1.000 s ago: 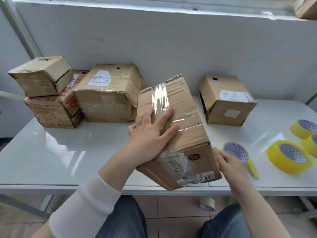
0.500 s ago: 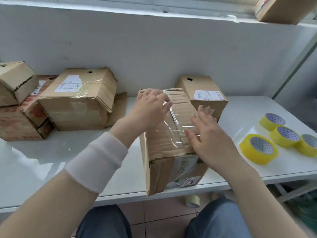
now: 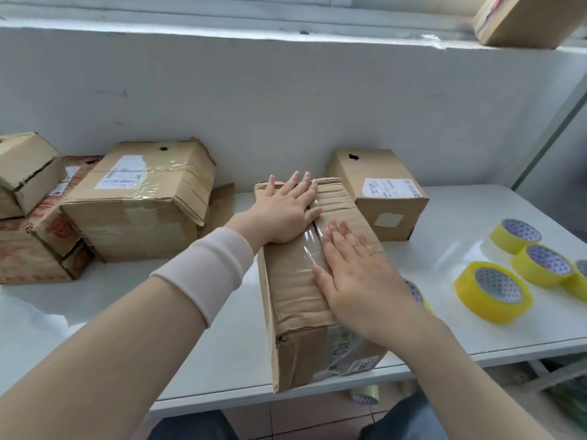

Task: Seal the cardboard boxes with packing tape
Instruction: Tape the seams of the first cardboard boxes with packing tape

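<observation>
A long cardboard box [image 3: 295, 300] lies lengthwise on the white table [image 3: 95, 312], its near end over the front edge. Clear packing tape [image 3: 309, 249] runs along its top seam. My left hand [image 3: 284, 211] lies flat, fingers straight, on the far left part of the top. My right hand [image 3: 355, 274] presses flat on the right flap nearer to me. A yellow tape roll [image 3: 417, 295] peeks out behind my right hand, mostly hidden.
Several sealed cardboard boxes [image 3: 139, 198] are stacked at the left against the wall, and a smaller box [image 3: 378, 192] stands at the back right. Three yellow tape rolls [image 3: 494, 290] lie at the right. Another roll [image 3: 365, 395] sits on the floor. A box [image 3: 527, 17] rests on the ledge above.
The box now lies flat on the table instead of tilted. My right hand came from the box's near end onto its top, and my left hand slid to the far end.
</observation>
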`<action>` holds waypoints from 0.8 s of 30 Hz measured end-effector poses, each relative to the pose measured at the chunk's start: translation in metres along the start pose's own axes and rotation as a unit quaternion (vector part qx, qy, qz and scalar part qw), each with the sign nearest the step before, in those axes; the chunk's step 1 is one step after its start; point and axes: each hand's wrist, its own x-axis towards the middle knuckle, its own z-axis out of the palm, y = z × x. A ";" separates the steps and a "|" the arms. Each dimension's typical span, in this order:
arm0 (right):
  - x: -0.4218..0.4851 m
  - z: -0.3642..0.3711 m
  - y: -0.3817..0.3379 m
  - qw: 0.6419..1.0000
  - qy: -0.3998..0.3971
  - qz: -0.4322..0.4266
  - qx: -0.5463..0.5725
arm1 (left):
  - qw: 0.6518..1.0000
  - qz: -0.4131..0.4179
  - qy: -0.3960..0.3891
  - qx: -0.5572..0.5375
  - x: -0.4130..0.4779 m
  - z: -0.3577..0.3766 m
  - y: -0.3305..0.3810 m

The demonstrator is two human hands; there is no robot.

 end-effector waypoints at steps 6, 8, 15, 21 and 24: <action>-0.009 -0.005 0.011 0.961 0.107 0.031 0.255 | 0.939 -0.101 0.184 -0.274 -0.020 -0.009 0.003; -0.024 -0.009 0.030 0.853 0.208 0.113 0.465 | 0.802 -0.179 0.219 -0.526 -0.048 0.000 0.006; -0.060 0.039 0.050 0.633 0.013 0.188 0.751 | 0.579 -0.193 0.015 -0.792 -0.132 0.055 0.032; -0.065 0.030 0.036 0.664 0.034 0.147 0.732 | 0.513 -0.177 0.033 -0.839 -0.141 0.042 0.037; -0.066 0.016 0.034 0.717 0.059 0.096 0.688 | 0.461 -0.135 0.057 -0.875 -0.144 0.039 0.022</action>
